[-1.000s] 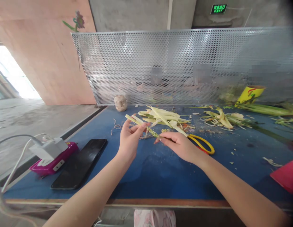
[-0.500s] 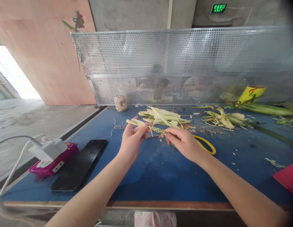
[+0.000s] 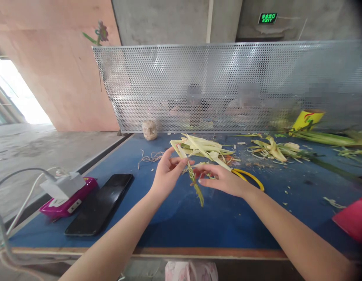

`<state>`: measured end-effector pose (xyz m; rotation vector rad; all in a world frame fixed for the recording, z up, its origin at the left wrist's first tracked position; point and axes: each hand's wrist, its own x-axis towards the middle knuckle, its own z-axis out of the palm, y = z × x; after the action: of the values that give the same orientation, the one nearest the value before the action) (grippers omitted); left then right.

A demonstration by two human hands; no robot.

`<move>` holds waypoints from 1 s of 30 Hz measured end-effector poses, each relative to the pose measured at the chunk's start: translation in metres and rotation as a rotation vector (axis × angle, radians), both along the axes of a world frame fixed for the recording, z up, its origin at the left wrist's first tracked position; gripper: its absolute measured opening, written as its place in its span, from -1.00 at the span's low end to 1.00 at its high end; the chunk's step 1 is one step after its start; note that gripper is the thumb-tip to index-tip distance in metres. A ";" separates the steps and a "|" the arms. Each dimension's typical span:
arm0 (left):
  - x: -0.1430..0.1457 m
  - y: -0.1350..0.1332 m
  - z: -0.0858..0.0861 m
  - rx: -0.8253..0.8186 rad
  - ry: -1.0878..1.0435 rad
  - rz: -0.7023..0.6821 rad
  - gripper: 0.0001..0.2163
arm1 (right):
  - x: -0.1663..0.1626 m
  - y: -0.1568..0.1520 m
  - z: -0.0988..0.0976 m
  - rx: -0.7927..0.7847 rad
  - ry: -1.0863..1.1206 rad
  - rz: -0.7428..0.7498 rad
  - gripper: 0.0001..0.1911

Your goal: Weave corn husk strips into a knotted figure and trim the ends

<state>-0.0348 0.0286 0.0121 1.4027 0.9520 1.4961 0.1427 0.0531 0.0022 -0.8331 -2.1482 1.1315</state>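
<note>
My left hand (image 3: 169, 169) pinches a pale green braid of plant leaf, like corn husk (image 3: 194, 179), near its top. The braid's knotted part hangs down from the fingers, and its thin tail end points toward the table's front. Close beside the braid is my right hand (image 3: 217, 179), its fingers loosely curved and apart; whether a fingertip touches the braid I cannot tell. Just beyond both hands lies a pile of pale husk leaves (image 3: 203, 146). A yellow loop (image 3: 254, 179), like a tool handle, lies behind my right wrist, partly hidden.
On the blue tabletop (image 3: 175, 226) at left lie a black phone (image 3: 100, 205) and a magenta power strip (image 3: 68, 199) with plugs. A wrapped ball of twine (image 3: 149, 130), more husks (image 3: 274, 150) and a yellow can (image 3: 308, 120) stand near the perforated metal screen (image 3: 169, 78); people sit behind it.
The braid has swung from lying nearly level between both hands to hanging downward from my left hand. My right hand has let go of its end, and its fingers have loosened.
</note>
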 end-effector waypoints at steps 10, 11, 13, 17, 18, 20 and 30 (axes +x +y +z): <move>0.004 -0.003 0.001 -0.038 0.017 0.009 -0.52 | -0.006 0.003 -0.009 -0.151 0.032 0.083 -0.83; 0.004 -0.002 0.001 -0.045 0.021 0.003 -0.51 | -0.007 0.003 -0.010 -0.159 0.038 0.088 -0.84; 0.005 -0.002 0.000 -0.062 -0.007 -0.002 -0.45 | -0.008 0.003 -0.011 -0.177 0.076 0.091 -0.85; 0.005 0.001 -0.004 -0.169 -0.168 -0.024 -0.38 | -0.006 0.006 -0.010 -0.164 0.257 -0.050 -0.83; 0.005 0.001 -0.004 -0.211 -0.182 -0.036 -0.38 | -0.004 0.008 -0.010 -0.151 0.304 -0.116 -0.83; 0.007 0.001 -0.006 -0.269 -0.157 -0.066 -0.35 | -0.002 0.011 -0.011 -0.123 0.365 -0.208 -0.81; 0.009 -0.002 -0.006 -0.254 -0.090 -0.226 -0.32 | -0.004 0.009 -0.011 -0.279 0.424 -0.091 -0.84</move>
<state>-0.0260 0.0266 0.0061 1.2054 0.8627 1.2143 0.1389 0.0619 -0.0089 -0.7219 -1.6160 1.4350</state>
